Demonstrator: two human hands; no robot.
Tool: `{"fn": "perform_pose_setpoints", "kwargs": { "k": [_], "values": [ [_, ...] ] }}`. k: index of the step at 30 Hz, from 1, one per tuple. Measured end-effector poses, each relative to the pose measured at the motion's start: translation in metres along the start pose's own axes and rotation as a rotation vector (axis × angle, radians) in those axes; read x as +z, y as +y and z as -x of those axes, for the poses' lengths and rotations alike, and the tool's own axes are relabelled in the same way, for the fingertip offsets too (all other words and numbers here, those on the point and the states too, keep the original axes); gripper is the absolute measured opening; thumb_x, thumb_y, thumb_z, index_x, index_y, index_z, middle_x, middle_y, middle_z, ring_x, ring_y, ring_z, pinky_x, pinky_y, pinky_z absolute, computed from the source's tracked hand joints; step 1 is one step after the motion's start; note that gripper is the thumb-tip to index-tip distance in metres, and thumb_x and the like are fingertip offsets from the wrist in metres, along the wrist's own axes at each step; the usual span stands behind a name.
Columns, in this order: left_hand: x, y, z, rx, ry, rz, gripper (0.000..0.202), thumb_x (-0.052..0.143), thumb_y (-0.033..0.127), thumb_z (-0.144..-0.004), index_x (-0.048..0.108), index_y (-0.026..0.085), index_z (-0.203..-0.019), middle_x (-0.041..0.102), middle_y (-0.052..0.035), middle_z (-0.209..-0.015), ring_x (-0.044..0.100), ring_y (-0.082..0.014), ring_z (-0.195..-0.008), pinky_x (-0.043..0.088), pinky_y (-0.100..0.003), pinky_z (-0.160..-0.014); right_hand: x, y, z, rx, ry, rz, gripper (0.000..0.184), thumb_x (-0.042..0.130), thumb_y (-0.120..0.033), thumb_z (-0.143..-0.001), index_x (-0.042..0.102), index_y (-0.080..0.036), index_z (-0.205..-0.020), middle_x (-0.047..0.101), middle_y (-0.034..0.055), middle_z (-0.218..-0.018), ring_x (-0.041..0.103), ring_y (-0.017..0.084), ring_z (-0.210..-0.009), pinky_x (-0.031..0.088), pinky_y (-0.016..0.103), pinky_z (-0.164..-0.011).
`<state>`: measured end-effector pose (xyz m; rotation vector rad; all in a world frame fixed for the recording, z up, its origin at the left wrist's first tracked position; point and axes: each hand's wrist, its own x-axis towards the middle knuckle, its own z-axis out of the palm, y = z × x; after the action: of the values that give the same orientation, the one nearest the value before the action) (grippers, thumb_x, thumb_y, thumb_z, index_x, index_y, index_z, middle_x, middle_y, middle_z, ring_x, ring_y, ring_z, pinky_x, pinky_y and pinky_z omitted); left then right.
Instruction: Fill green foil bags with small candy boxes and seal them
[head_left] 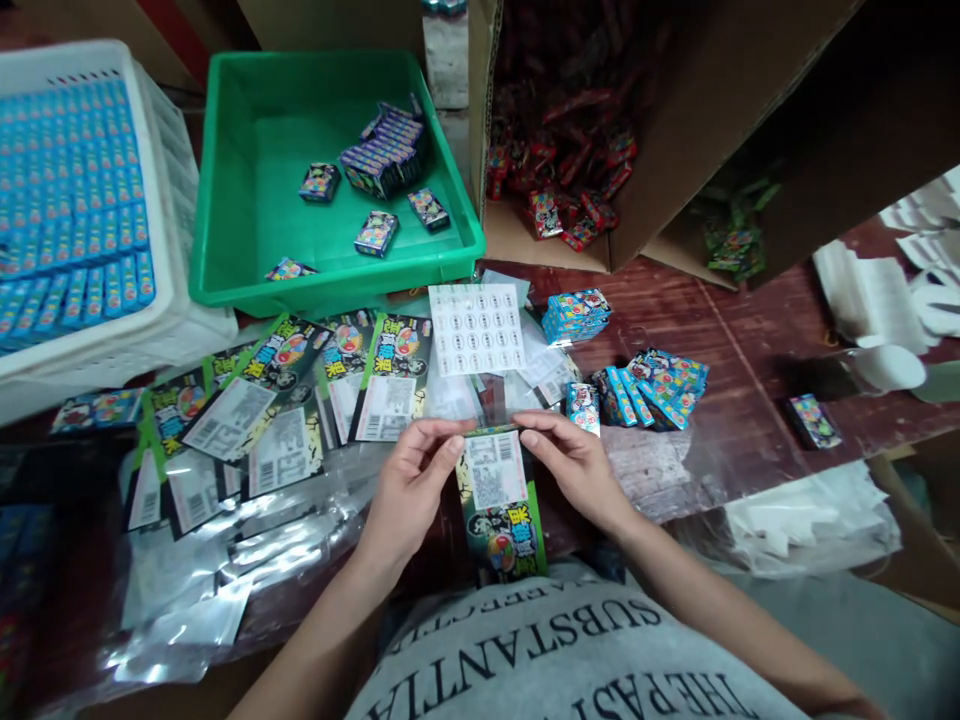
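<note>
Both hands hold one printed packet (498,505), green and black with a white barcode label, just above my lap. My left hand (409,490) pinches its top left corner, my right hand (574,465) pinches the top right corner. The packet hangs with its label end up. A white sheet of round stickers (477,328) lies on the table just beyond the hands. To the left, several similar printed packets (285,400) lie fanned out in a row. Small blue boxes (651,385) are heaped to the right of my right hand.
A green tray (247,200) holding several small boxes stands at the back. A white crate (169,170) filled with blue boxes is at the left. An open cardboard box (675,150) of red sachets is at the back right. Clear plastic bags (225,560) lie at front left.
</note>
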<state>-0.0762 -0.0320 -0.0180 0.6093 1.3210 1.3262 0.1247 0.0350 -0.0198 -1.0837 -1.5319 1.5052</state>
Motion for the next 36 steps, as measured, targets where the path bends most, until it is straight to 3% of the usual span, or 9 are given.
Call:
{"fn": "perform_pose_setpoints", "kwargs": {
  "k": [2,6,8,12,16,21,24,30,36],
  "values": [
    [0.0,0.003,-0.002,-0.007,0.001,0.049,0.037,0.079,0.034,-0.088,0.059,0.026,-0.117,0.077,-0.0041,-0.111,0.07,-0.0179,-0.103,0.051,-0.032,-0.095,-0.002,0.0,-0.002,-0.016,-0.014,-0.001,0.023,0.07,-0.035,-0.095,0.074,-0.032,-0.118,0.072,0.0022,-0.122,0.066,0.019,-0.116,0.052,0.041,-0.106],
    [0.002,0.009,-0.004,-0.054,-0.009,0.086,0.051,0.08,0.034,-0.087,0.055,0.027,-0.13,0.076,-0.005,-0.111,0.07,-0.017,-0.103,0.052,-0.031,-0.093,0.004,0.005,0.001,0.014,0.206,-0.167,0.027,0.082,-0.033,-0.084,0.068,-0.031,-0.108,0.072,-0.0003,-0.109,0.07,0.014,-0.087,0.06,0.032,-0.083],
    [0.003,0.01,-0.005,-0.07,-0.007,0.093,0.052,0.081,0.034,-0.086,0.057,0.025,-0.131,0.076,-0.0056,-0.112,0.07,-0.0172,-0.104,0.052,-0.031,-0.094,0.007,0.006,0.004,0.02,0.232,-0.167,0.024,0.082,-0.032,-0.084,0.069,-0.029,-0.104,0.072,0.0001,-0.106,0.07,0.015,-0.088,0.059,0.031,-0.082],
    [0.003,0.006,-0.005,-0.088,-0.022,0.08,0.049,0.081,0.036,-0.086,0.063,0.023,-0.13,0.076,-0.0057,-0.113,0.069,-0.0178,-0.105,0.052,-0.032,-0.096,0.003,0.002,0.003,-0.034,0.128,-0.044,0.019,0.073,-0.031,-0.093,0.073,-0.03,-0.112,0.074,0.0021,-0.109,0.07,0.016,-0.098,0.058,0.035,-0.09],
    [-0.002,0.004,-0.003,-0.037,-0.079,-0.088,0.025,0.075,0.038,-0.091,0.074,0.022,-0.111,0.077,-0.0048,-0.112,0.069,-0.0174,-0.103,0.051,-0.034,-0.099,-0.011,-0.004,-0.002,-0.111,-0.07,0.02,0.01,0.068,-0.027,-0.097,0.074,-0.029,-0.106,0.073,0.0026,-0.114,0.068,0.017,-0.108,0.055,0.036,-0.096],
    [-0.006,0.019,0.0,0.123,-0.175,-0.391,0.017,0.07,0.038,-0.093,0.075,0.022,-0.097,0.076,-0.0055,-0.115,0.069,-0.0197,-0.108,0.052,-0.036,-0.1,-0.025,-0.016,-0.005,-0.161,-0.18,0.094,0.026,0.068,-0.023,-0.097,0.07,-0.032,-0.122,0.075,0.0016,-0.112,0.071,0.016,-0.106,0.055,0.037,-0.098],
    [-0.004,0.03,0.001,0.103,-0.211,-0.463,0.015,0.071,0.036,-0.091,0.073,0.021,-0.092,0.078,-0.0045,-0.104,0.071,-0.0184,-0.096,0.055,-0.034,-0.091,-0.027,-0.027,-0.009,-0.12,-0.282,0.154,0.011,0.074,-0.028,-0.093,0.077,-0.028,-0.104,0.077,0.0024,-0.106,0.071,0.018,-0.102,0.055,0.037,-0.096],
    [-0.001,0.044,-0.009,0.023,-0.203,-0.516,0.018,0.074,0.039,-0.087,0.074,0.021,-0.086,0.078,-0.0011,-0.085,0.07,-0.0162,-0.079,0.055,-0.031,-0.079,-0.019,-0.039,-0.022,0.155,-0.199,0.133,0.019,0.076,-0.04,-0.088,0.075,-0.021,-0.084,0.077,0.0006,-0.082,0.067,0.014,-0.072,0.054,0.029,-0.07],
    [-0.012,0.044,-0.014,-0.027,-0.292,-0.499,0.02,0.08,0.041,-0.082,0.08,0.024,-0.093,0.081,-0.0029,-0.1,0.074,-0.0199,-0.09,0.058,-0.036,-0.089,-0.027,-0.039,-0.028,0.07,-0.271,0.212,0.018,0.075,-0.039,-0.09,0.077,-0.022,-0.085,0.078,0.0012,-0.085,0.07,0.014,-0.077,0.055,0.029,-0.074]
  ]
}}
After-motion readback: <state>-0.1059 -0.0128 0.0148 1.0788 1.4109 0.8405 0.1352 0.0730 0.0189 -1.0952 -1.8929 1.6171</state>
